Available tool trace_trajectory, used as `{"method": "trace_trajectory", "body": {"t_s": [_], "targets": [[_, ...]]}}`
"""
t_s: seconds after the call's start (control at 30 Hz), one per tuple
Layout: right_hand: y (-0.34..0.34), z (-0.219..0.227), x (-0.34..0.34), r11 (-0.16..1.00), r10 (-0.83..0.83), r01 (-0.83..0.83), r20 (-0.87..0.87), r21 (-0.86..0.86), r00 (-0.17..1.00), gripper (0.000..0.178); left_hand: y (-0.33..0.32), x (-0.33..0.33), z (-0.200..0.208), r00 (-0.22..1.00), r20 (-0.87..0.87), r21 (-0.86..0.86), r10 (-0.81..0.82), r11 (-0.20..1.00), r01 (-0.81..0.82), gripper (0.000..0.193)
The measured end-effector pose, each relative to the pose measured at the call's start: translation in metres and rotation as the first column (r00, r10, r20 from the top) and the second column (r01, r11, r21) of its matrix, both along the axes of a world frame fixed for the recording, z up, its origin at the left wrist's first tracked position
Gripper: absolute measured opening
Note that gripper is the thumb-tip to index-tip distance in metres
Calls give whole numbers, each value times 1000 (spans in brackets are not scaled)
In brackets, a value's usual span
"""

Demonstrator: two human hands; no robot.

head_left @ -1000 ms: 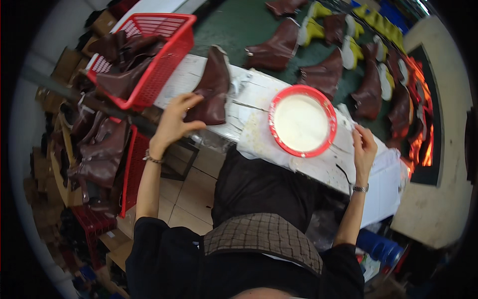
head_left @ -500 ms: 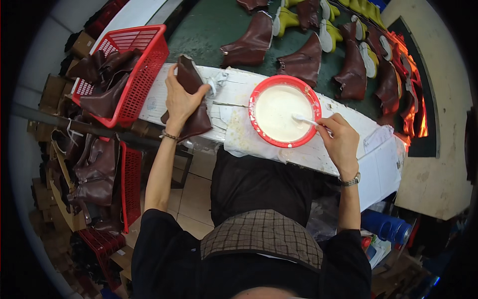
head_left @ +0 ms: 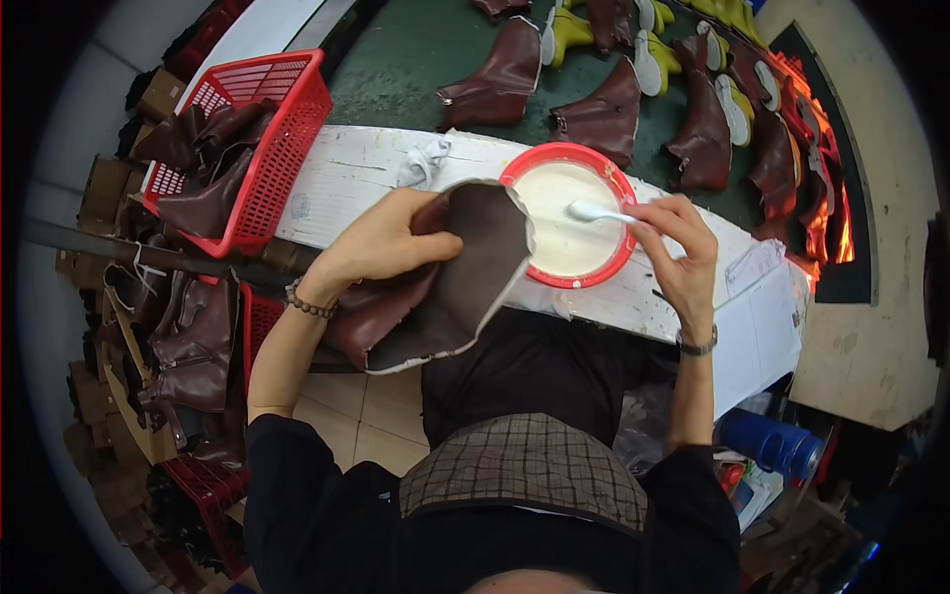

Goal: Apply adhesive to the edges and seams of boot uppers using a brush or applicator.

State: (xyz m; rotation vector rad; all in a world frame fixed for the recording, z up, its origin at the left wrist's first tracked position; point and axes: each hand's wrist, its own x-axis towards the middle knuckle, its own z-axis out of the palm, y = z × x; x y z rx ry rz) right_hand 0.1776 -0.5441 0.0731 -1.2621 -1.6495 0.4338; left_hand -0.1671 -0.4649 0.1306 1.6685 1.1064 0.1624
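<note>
My left hand grips a brown leather boot upper, thumb on its inner side. The upper is opened toward me, its pale-edged rim beside the red bowl. Creamy white liquid, probably glue, fills the bowl. Pinched in my right hand is a white-handled brush; its head is at the liquid, and I cannot make out the bristles. A crumpled white rag lies on the white board just beyond my left hand.
A red plastic basket of boot uppers stands at the left, with more uppers below it. Across the green belt lie several brown uppers and yellow-green boot lasts. An orange-glowing heater opening is at the right. A blue bottle lies lower right.
My left hand has brought the boot upper nearer and to the right, turning its inner side up. The rag stays on the board. My right hand still holds the brush at the bowl.
</note>
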Motion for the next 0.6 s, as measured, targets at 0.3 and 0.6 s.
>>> {"method": "trace_trajectory", "body": {"t_s": [0.3,0.6], "targets": [[16,9,-18,981,-13,-7,106,192,994,18,-14,27,-2,942,323,96,94,987,-132,32],[3,-17,-36,1000,22,-19,-200,17,979,18,3,40,-26,795,522,176,309,873,-455,28]]}}
